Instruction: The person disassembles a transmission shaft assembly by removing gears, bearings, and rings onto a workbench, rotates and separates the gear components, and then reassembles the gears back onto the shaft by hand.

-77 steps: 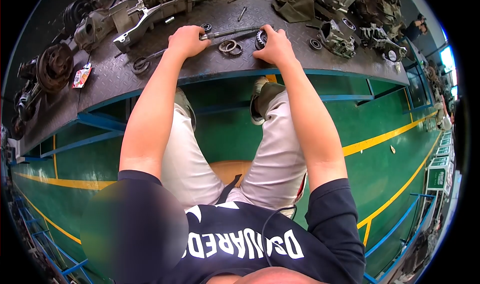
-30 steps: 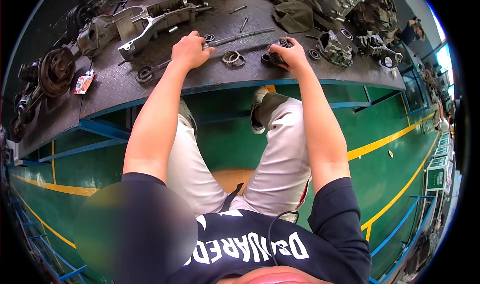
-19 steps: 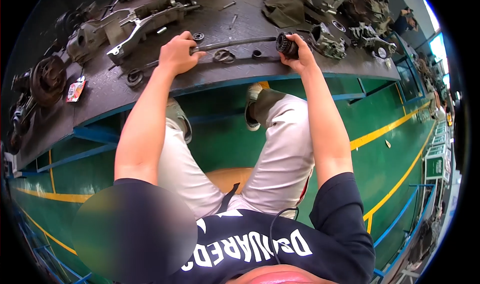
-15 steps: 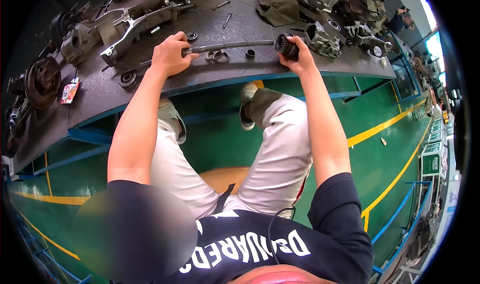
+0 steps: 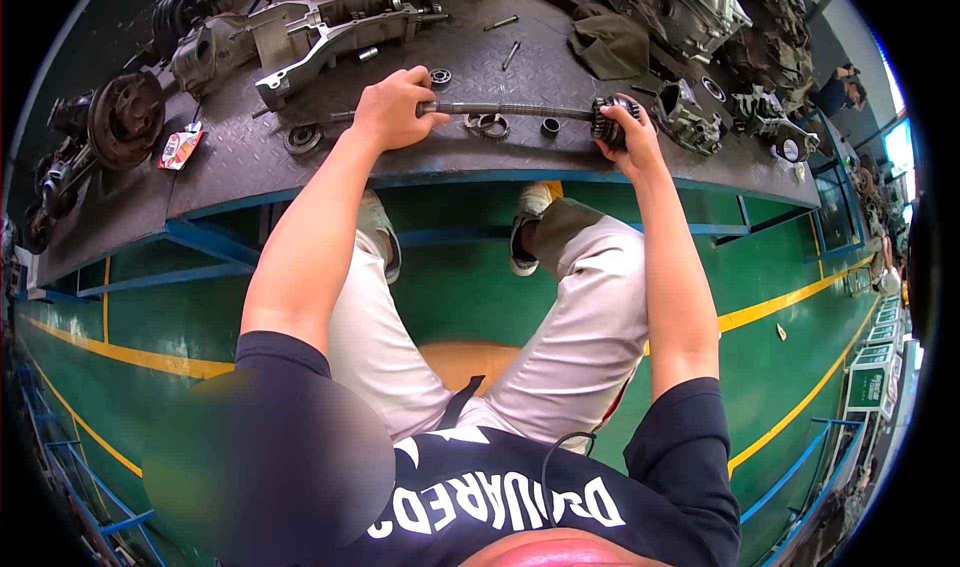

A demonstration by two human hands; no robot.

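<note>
My left hand (image 5: 395,112) is wrapped around a long metal shaft (image 5: 520,109), whose thinner end sticks out to the left of the fist. At the shaft's right end sits a dark toothed gear (image 5: 606,123), gripped by the fingers of my right hand (image 5: 636,139). The shaft lies nearly level over the front of the workbench. Just beyond my left hand is a small ball bearing (image 5: 439,77). Below the shaft rest a toothed ring (image 5: 490,127) and a short dark sleeve (image 5: 550,126). Another round bearing-like part (image 5: 302,139) lies left of my left wrist.
A long gearbox housing (image 5: 340,42) occupies the bench's back left, with a rusty brake drum (image 5: 127,117) farther left. Two bolts (image 5: 511,55) and a dark cloth (image 5: 610,45) lie behind the shaft. Metal housings (image 5: 688,117) stand right. The bench edge (image 5: 450,179) is above my knees.
The camera view has swung, shifting the bench rightward in the picture. Both hands keep their hold on the shaft and gear; the gear end has dropped slightly toward me.
</note>
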